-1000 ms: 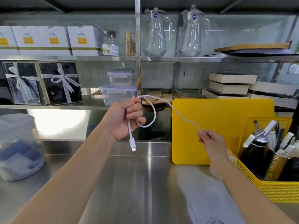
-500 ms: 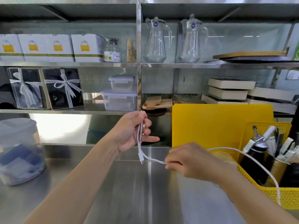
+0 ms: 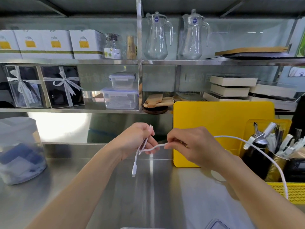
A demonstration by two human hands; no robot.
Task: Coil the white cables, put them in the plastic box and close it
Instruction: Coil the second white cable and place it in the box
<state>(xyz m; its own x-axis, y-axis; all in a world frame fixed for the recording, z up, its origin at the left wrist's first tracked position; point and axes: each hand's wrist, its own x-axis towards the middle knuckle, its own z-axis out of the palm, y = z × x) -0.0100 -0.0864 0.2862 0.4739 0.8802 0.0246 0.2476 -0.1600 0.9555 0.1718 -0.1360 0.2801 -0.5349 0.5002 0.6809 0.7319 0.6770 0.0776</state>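
A thin white cable (image 3: 257, 147) is held in the air above the steel counter. My left hand (image 3: 135, 139) pinches a folded loop of it, and the cable's plug (image 3: 134, 170) dangles below that hand. My right hand (image 3: 189, 142) pinches the same cable just to the right, close to the left hand. From the right hand the cable arcs rightward and drops in front of the yellow basket. A corner of a clear plastic box (image 3: 216, 224) shows at the bottom edge; most of it is out of frame.
A yellow cutting board (image 3: 222, 119) leans at the back right. In front of it stands a yellow basket (image 3: 295, 192) with bottles and utensils. A translucent lidded tub (image 3: 18, 149) sits at the left. Shelves behind carry clear containers (image 3: 121, 98), jugs and boxes.
My right hand has slid left along the cable and risen toward my left hand. The left hand now holds one more fold, and the plug hangs lower beneath it.
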